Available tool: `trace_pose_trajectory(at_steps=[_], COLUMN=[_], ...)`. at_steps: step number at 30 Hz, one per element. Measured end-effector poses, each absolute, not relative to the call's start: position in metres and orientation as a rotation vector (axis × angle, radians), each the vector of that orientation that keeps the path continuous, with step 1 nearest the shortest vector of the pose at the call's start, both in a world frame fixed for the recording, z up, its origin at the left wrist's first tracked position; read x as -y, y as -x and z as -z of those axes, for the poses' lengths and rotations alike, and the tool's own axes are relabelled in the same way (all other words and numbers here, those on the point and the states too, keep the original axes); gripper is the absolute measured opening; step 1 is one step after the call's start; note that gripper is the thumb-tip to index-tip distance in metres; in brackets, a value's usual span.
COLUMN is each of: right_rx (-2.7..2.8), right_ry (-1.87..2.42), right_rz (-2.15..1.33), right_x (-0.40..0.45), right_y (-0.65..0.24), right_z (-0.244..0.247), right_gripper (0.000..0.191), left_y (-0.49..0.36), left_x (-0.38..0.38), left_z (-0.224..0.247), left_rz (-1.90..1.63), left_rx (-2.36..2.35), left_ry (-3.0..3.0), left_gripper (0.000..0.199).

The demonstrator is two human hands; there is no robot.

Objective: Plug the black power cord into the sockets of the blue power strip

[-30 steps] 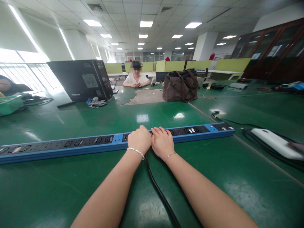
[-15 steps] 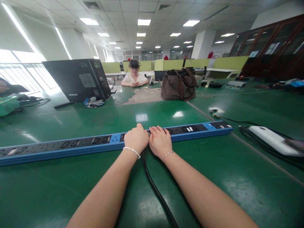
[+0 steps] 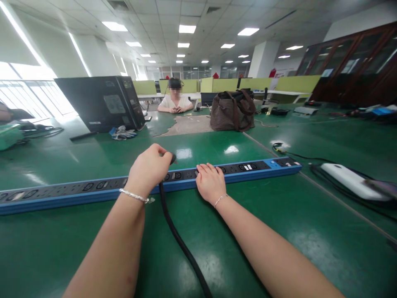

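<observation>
A long blue and black power strip lies across the green table, with rows of sockets on its top. Just above it, left of centre, my left hand grips a black plug whose tip shows past the fingers. From under that hand a thick black cable runs down toward the bottom edge. My right hand rests on the strip right of centre, its fingers laid over the top and slightly spread. What lies under the palm is hidden.
Behind stand a black computer case, crumpled gloves and a brown bag. A person sits across the table. At right lies a white device with black cables; a green basket is far left.
My left hand has lifted off the strip and moved left with the black plug, uncovering sockets. The cable has shifted left along with it. My right hand has stayed on the strip.
</observation>
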State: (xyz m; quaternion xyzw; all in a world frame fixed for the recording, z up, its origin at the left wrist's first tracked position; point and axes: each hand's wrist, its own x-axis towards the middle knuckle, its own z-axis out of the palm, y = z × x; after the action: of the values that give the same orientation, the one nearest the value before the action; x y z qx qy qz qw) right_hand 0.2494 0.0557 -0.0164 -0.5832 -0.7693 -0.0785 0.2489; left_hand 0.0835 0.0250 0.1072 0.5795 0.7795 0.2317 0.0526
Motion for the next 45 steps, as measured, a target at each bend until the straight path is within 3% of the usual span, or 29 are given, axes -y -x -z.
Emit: trace_pose_trajectory(at_steps=[10, 26, 45], right_rx=[2.070, 2.063, 2.059], right_ry=[1.571, 1.543, 1.549], right_rz=[0.218, 0.233, 0.226], right_x=[-0.056, -0.056, -0.057], right_y=[-0.249, -0.250, -0.250], right_z=[0.018, 0.018, 0.019], right_gripper=[0.043, 0.042, 0.042], left_y=[-0.004, -0.012, -0.037], left_x=[-0.015, -0.033, -0.025], left_z=[-0.076, -0.052, -0.058], left_rz=[-0.349, -0.247, 0.005], left_rx=[-2.389, -2.359, -2.458], left_ry=[-1.808, -1.930, -1.963], left_gripper=[0.031, 0.030, 0.037])
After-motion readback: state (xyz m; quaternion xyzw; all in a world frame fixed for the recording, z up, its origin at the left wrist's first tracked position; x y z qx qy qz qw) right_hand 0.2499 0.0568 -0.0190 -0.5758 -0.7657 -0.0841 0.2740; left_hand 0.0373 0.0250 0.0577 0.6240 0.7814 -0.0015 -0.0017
